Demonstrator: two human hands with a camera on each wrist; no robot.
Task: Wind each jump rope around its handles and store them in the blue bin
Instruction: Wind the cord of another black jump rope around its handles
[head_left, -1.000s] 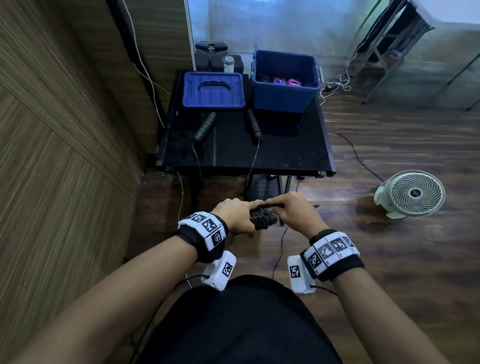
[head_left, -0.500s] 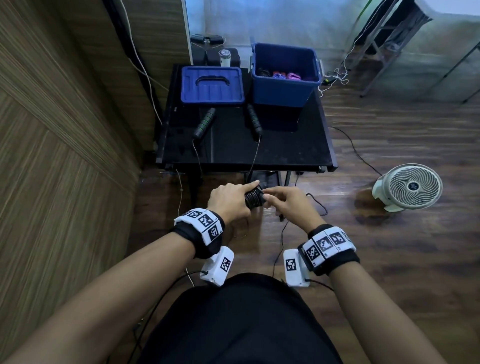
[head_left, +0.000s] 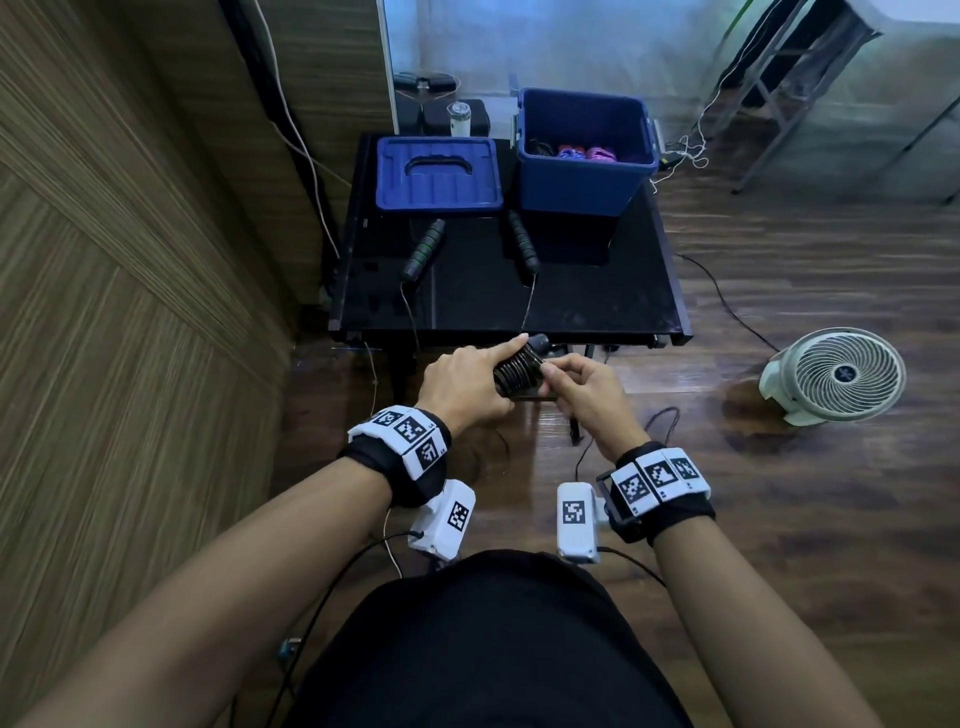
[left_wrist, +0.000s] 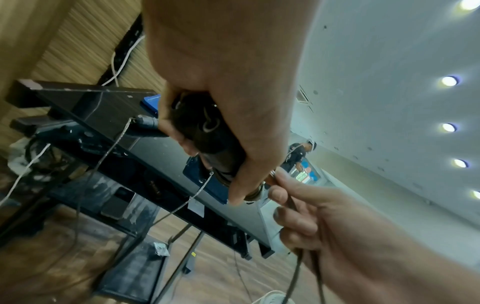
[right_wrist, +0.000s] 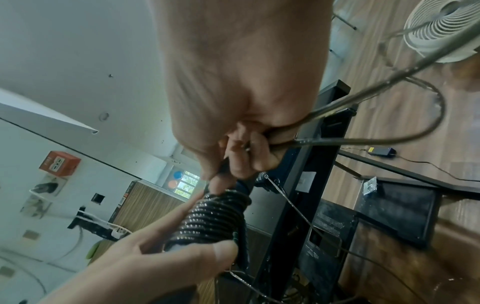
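i see my left hand (head_left: 470, 387) wrapped around a pair of black handles (head_left: 519, 371) already thick with coils of black rope, held in the air just in front of the near edge of the black table (head_left: 613, 291), index finger lying straight along the top of the bundle. my right hand (head_left: 582, 384) sits just beside it, fingers curled and pinching the loose end of the rope (right_wrist: 363, 142) against the coil; in the right wrist view that rope bends out of the fist in a loop and runs off past the white fan (head_left: 836, 374) on the wooden floor. the left wrist view shows my fingers closed round the bundle (left_wrist: 207, 133) from below. on the table lie two more handles, well apart: one with green bands (head_left: 423, 249) to the left, one all black (head_left: 522, 248) to the right, touching or nearly touching the foot of the blue bin (head_left: 582, 171), each with a thin cord trailing toward the near edge. the bin stands open at the far right of the table with dark, purple and pink bundles inside, and its blue lid (head_left: 439, 174) lies flat beside it on the left.
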